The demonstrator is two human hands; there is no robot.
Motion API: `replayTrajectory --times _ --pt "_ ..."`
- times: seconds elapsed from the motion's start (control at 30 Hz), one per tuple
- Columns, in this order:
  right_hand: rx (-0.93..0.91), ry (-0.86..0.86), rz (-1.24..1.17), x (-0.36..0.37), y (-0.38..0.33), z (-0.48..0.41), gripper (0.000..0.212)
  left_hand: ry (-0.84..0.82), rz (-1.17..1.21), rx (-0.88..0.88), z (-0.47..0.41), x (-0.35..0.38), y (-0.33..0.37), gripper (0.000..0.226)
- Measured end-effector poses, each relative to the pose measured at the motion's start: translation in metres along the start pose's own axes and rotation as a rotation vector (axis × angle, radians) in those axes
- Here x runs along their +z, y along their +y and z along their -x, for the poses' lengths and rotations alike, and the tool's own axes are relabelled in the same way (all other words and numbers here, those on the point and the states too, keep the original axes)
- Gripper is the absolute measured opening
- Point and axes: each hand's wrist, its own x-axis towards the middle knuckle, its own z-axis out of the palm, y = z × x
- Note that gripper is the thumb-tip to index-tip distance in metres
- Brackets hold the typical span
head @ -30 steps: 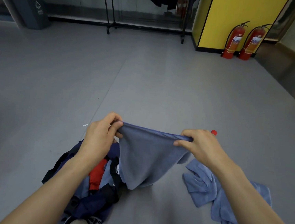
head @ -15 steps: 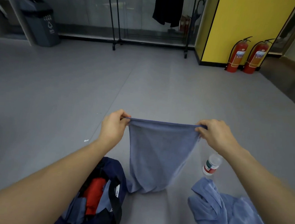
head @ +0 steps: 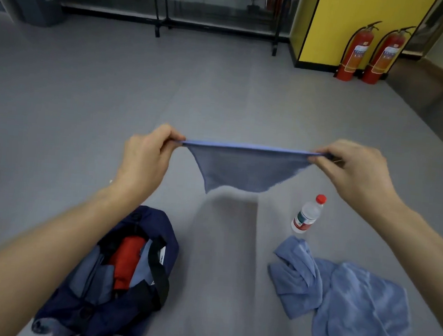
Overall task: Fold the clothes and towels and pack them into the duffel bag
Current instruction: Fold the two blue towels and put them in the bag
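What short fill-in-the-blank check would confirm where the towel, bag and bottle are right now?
1. The left hand and right hand hold the blue towel stretched by its ____ edge.
2. The open duffel bag lies beneath the ____ forearm.
3. The water bottle has a ____ cap.
4. Beside the yellow wall stand two red ____.

Missing words: top; left; red; fire extinguishers

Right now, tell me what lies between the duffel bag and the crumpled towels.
Only bare floor lies between duffel bag and crumpled towels in the head view.
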Motion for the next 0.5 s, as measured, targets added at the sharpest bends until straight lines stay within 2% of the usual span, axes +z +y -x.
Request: replayTrajectory --times 0.07,0.17,0.27,0.37,0.5 --pt "0.034 -0.085 -0.003 0.022 0.005 0.04 0.003 -0.079 -0.047 0.029 0.04 0.009 -0.01 0.011" --pt "0.06 -0.245 -0.021 0.075 0.02 0.11 0.002 -0.288 -0.082 -0.06 0.108 0.035 -0.035 0.014" --pt "0.075 -0.385 -0.074 0.134 0.035 0.178 0.03 -0.513 -0.178 -0.086 0.181 0.07 -0.071 0.027" --pt "0.114 -0.582 -0.082 0.198 0.051 0.249 0.032 -0.71 -0.176 -0.166 0.253 0.108 -0.105 0.046" --pt "0.125 -0.746 -0.068 0.265 0.061 0.338 0.023 -0.975 -0.256 -0.28 0.336 0.141 -0.132 0.031"
